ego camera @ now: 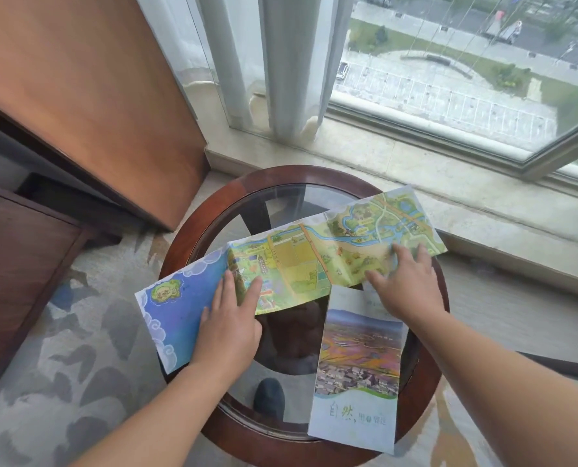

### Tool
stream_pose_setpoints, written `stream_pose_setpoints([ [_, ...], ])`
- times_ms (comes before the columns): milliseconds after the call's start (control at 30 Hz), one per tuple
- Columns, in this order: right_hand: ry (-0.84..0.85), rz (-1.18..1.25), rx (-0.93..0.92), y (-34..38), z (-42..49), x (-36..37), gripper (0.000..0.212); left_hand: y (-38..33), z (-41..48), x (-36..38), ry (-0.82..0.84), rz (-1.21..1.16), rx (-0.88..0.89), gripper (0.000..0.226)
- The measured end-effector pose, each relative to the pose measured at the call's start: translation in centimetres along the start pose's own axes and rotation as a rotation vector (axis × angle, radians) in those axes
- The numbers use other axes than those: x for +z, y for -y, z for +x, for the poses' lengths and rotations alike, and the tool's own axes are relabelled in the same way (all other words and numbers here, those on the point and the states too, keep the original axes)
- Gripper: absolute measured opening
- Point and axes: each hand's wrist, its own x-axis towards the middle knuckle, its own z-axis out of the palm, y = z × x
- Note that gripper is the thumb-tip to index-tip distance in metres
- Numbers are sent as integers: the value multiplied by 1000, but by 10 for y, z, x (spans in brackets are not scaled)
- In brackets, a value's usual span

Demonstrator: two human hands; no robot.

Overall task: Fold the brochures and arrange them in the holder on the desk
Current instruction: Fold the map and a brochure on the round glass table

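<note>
A long map brochure (291, 261) lies unfolded across a round glass-topped table (210, 217), its blue end hanging past the left rim. My left hand (228, 326) lies flat on the map's left part with straight fingers. My right hand (403, 281) presses with spread fingers on the map's right part. A second brochure (358, 372), folded and showing a landscape photo, lies on the table's near right side under my right wrist. No holder is in view.
A wooden cabinet (88, 96) stands at the left. A stone window sill (415, 183) and white curtains (280, 62) run behind the table. Patterned carpet (61, 382) covers the floor. A dark shoe (269, 397) shows through the glass.
</note>
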Motion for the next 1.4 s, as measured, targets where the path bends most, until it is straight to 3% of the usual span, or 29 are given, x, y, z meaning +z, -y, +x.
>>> stream_pose_setpoints([
  [300, -14, 257, -132, 7, -1, -6, 63, 1, 1, -21, -94, -399, -1, 62],
  [367, 66, 198, -194, 12, -4, -5, 63, -2, -1, -26, -145, -469, 10, 61],
  [533, 180, -219, -299, 33, -17, 14, 61, -16, -8, -40, -282, -545, 64, 63],
  [800, 315, -285, -421, 55, -39, 38, 62, -55, -17, -74, -516, -531, 275, 75],
  [900, 349, -258, -535, 59, -40, 29, 53, -80, -11, -73, -449, -525, 391, 80],
  [967, 325, -45, -551, 51, -39, 19, 37, -94, -1, -66, -297, -496, 423, 81],
  [1067, 148, 334, -260, 30, -36, 3, 24, -104, 22, -42, -37, -266, 361, 72],
  [1167, -136, 397, 85, 3, -27, -12, 28, -101, 41, -18, 111, -23, 253, 66],
  [1200, -148, 364, 78, -1, -24, -15, 35, -98, 44, -11, 129, 17, 235, 65],
  [1400, 22, -7, -379, 16, -14, -3, 65, -75, 39, 1, 122, 116, 265, 61],
])
